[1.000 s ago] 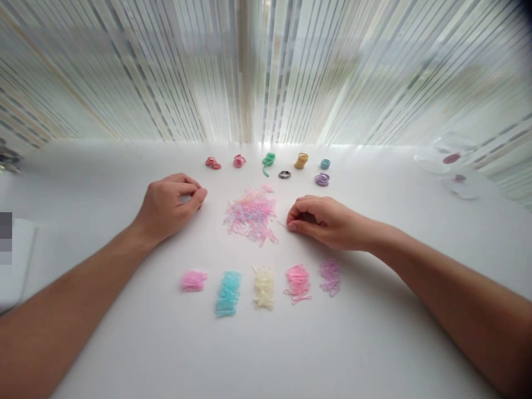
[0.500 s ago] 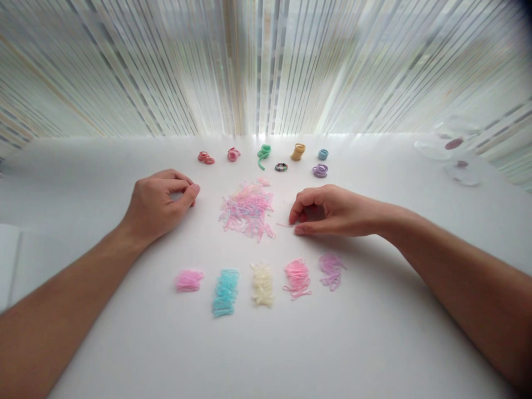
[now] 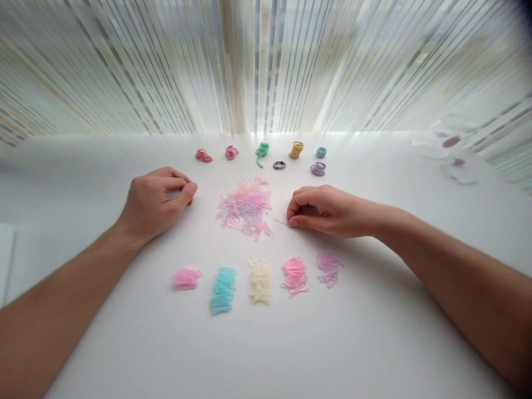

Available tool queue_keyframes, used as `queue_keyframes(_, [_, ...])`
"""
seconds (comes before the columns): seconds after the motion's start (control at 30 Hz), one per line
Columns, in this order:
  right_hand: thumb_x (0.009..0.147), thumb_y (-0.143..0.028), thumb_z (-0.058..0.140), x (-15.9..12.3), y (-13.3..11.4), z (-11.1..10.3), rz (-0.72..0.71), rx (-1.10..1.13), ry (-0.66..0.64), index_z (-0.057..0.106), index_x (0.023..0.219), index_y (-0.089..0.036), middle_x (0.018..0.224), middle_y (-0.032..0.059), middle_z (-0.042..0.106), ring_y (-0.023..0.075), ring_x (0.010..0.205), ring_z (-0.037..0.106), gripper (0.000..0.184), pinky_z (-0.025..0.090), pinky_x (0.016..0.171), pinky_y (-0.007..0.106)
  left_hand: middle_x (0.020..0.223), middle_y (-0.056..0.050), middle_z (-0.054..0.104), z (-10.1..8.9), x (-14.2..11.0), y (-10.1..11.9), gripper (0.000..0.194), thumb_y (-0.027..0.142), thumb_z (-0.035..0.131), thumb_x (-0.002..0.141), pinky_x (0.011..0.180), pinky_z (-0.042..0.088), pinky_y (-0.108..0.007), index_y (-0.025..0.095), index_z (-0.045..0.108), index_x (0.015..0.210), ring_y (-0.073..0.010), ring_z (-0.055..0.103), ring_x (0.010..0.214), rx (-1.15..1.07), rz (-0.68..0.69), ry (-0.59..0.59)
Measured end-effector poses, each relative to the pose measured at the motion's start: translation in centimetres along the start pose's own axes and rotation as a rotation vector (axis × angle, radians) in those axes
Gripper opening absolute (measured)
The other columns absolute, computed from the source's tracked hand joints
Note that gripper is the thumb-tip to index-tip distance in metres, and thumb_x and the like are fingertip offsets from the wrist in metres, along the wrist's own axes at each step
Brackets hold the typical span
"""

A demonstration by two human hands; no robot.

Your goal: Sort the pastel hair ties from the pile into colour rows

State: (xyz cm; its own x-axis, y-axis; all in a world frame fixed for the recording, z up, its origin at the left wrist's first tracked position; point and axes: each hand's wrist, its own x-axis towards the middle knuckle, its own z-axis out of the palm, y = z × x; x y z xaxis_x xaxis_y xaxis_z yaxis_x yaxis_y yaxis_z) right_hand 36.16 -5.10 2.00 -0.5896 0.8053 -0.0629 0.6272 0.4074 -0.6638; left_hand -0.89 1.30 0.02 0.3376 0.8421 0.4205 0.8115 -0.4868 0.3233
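Observation:
My right hand (image 3: pixel 310 208) rests on the white table with thumb and forefinger pinched on one end of a thin pale pink rubber band (image 3: pixel 281 221). The band's other end points left toward a loose heap of mixed pastel rubber bands (image 3: pixel 245 208). Left of that heap lies my left hand (image 3: pixel 164 197), its fingers curled and the thumb pressed to the forefinger; nothing shows in it. Nearer me is a row of sorted bands: a pink pile (image 3: pixel 187 279), a turquoise pile (image 3: pixel 223 291), a cream pile (image 3: pixel 260 282), a brighter pink pile (image 3: pixel 295 275) and a lilac pile (image 3: pixel 329 269).
Along the back sit coiled elastics: red (image 3: pixel 203 155), pink (image 3: pixel 231 152), green (image 3: pixel 262 149), mustard (image 3: pixel 296 149), blue (image 3: pixel 321 152) and purple (image 3: pixel 318 169). A dark beaded ring (image 3: pixel 279 165) lies among them. Clear glassware (image 3: pixel 459 170) stands far right, before a striped string curtain (image 3: pixel 249 66).
My right thumb and forefinger have closed together on the pink band, which were apart before. My left hand holds its pose. The whole view has shifted slightly.

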Motion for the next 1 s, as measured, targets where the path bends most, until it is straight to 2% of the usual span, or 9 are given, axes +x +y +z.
queue_keyframes(0.2, [0.095, -0.043, 0.069, -0.2, -0.7, -0.5, 0.072, 0.064, -0.055, 0.077, 0.098, -0.017, 0.089, 0.0066, 0.074, 0.0183, 0.075, 0.06, 0.027, 0.044, 0.067, 0.032, 0.099, -0.003, 0.083, 0.0, 0.0, -0.1, 0.042, 0.043, 0.058, 0.104, 0.094, 0.056, -0.034, 0.023, 0.072, 0.069, -0.0202, 0.077, 0.094, 0.016, 0.014, 0.013])
queue_keyframes(0.37, [0.095, -0.045, 0.071, -0.7, -1.7, -1.1, 0.114, 0.135, -0.166, 0.076, 0.093, -0.017, 0.079, 0.0018, 0.066, 0.0154, 0.069, 0.051, 0.028, 0.038, 0.062, 0.031, 0.099, -0.004, 0.083, 0.1, 0.0, -0.2, 0.043, 0.044, 0.058, 0.103, 0.095, 0.056, -0.033, 0.021, 0.072, 0.069, -0.019, 0.075, 0.094, 0.018, 0.018, 0.012])
queue_keyframes(0.57, [0.097, -0.043, 0.073, -1.2, -2.6, -1.4, 0.089, 0.205, -0.309, 0.076, 0.093, -0.018, 0.083, 0.0024, 0.07, 0.0156, 0.072, 0.055, 0.026, 0.044, 0.065, 0.03, 0.097, -0.002, 0.083, 0.3, 0.1, -0.4, 0.042, 0.042, 0.058, 0.102, 0.094, 0.055, -0.032, 0.022, 0.073, 0.069, -0.0183, 0.077, 0.094, 0.018, 0.036, 0.032])
queue_keyframes(1.0, [0.098, -0.044, 0.069, -1.3, -2.7, -1.3, 0.092, 0.191, -0.336, 0.075, 0.094, -0.017, 0.08, 0.0018, 0.067, 0.015, 0.07, 0.052, 0.027, 0.041, 0.063, 0.03, 0.096, -0.001, 0.082, 0.5, 0.1, -0.6, 0.043, 0.046, 0.057, 0.103, 0.093, 0.056, -0.034, 0.026, 0.07, 0.067, -0.0199, 0.077, 0.093, 0.003, 0.032, 0.053])
